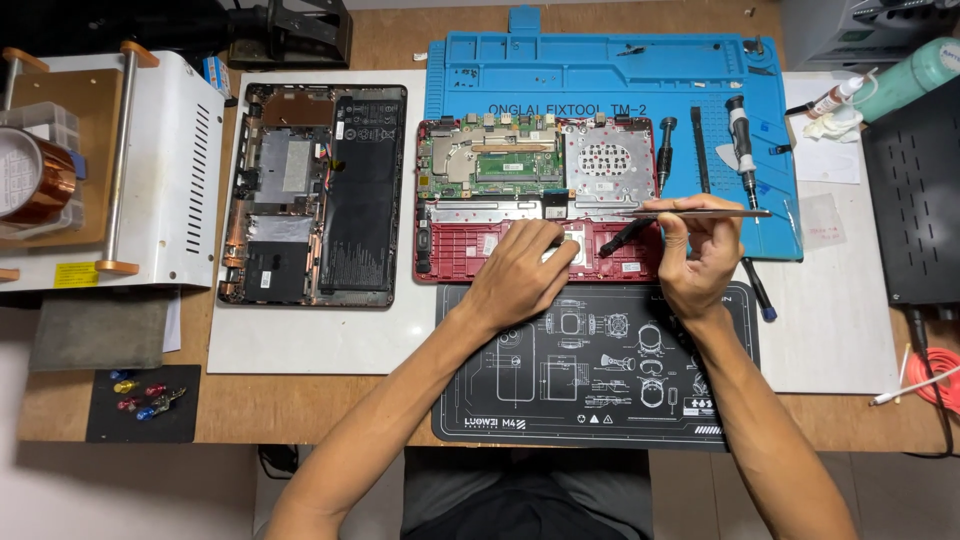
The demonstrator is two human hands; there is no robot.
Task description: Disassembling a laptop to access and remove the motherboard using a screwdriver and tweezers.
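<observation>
An opened red laptop base (450, 255) lies at the middle of the desk, its green circuit board (490, 160) and a silver perforated plate (608, 160) exposed. My left hand (520, 275) rests palm down on the lower red part, fingertips touching a small silver piece near the centre. My right hand (705, 255) pinches a thin metal tool (690, 213), held level, its tip pointing left over the laptop's right side.
A second opened laptop (315, 195) with a black battery lies to the left. A blue silicone mat (610, 75) holds screwdrivers (742, 135). A black mat (590, 370) lies in front; a white machine (150, 165) stands left, a black box (915, 200) right.
</observation>
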